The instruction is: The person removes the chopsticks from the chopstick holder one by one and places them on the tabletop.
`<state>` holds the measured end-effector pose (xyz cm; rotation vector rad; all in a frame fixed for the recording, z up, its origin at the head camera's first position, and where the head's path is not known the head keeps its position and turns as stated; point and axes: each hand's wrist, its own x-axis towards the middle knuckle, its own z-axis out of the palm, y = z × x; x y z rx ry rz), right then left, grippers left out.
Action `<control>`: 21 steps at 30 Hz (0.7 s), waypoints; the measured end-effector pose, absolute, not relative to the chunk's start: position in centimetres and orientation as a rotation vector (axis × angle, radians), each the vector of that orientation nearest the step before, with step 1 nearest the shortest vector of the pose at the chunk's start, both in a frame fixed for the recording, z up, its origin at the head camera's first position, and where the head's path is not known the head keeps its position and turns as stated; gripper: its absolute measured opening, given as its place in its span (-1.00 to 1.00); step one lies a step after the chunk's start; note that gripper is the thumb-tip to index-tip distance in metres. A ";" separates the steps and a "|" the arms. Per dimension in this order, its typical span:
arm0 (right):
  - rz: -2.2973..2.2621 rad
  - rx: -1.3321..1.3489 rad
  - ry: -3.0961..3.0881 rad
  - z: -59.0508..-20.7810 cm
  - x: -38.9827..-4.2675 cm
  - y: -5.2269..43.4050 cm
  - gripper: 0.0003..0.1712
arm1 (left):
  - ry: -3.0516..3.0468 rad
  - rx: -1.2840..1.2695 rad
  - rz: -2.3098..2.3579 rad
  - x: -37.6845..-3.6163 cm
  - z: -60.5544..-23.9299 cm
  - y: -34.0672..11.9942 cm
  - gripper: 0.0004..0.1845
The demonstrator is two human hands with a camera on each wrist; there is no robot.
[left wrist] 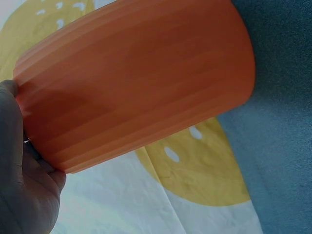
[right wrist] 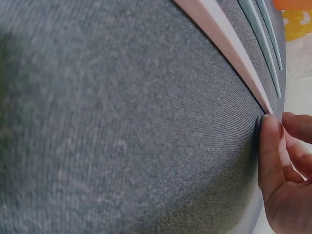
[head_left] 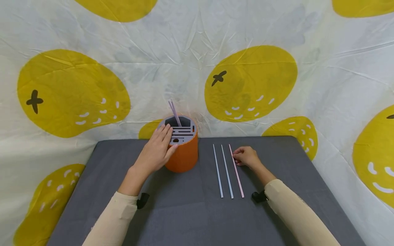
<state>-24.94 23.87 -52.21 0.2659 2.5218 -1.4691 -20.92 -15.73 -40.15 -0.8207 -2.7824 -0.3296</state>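
Head view: left hand [head_left: 158, 148] rests with straight fingers on orange holder [head_left: 182, 155]; right hand [head_left: 245, 156] fingertips pinch pink straw [head_left: 236, 171].

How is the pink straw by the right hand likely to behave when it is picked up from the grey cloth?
The pink straw is long and thin, so probably light and a bit bendy. Round, it may roll when nudged by the right hand. Lying flat on the cloth, it may need a fingertip pinch.
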 end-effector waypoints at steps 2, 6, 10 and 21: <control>-1.451 0.247 2.544 -51.9 -24.9 23.8 -0.76 | -2.781 -0.822 -0.330 -20.9 -40.2 -15.7 -0.23; -1.395 0.147 2.632 -50.8 -25.0 23.7 -0.75 | -2.779 -0.820 -0.339 -20.8 -40.1 -15.7 -0.24; -1.285 -0.001 2.772 -49.4 -25.4 23.4 -0.76 | -2.780 -0.815 -0.344 -20.7 -40.2 -15.6 -0.24; -1.374 -0.272 2.832 -44.2 -27.3 20.3 -0.70 | -2.770 -0.812 -0.331 -20.7 -40.6 -15.6 -0.23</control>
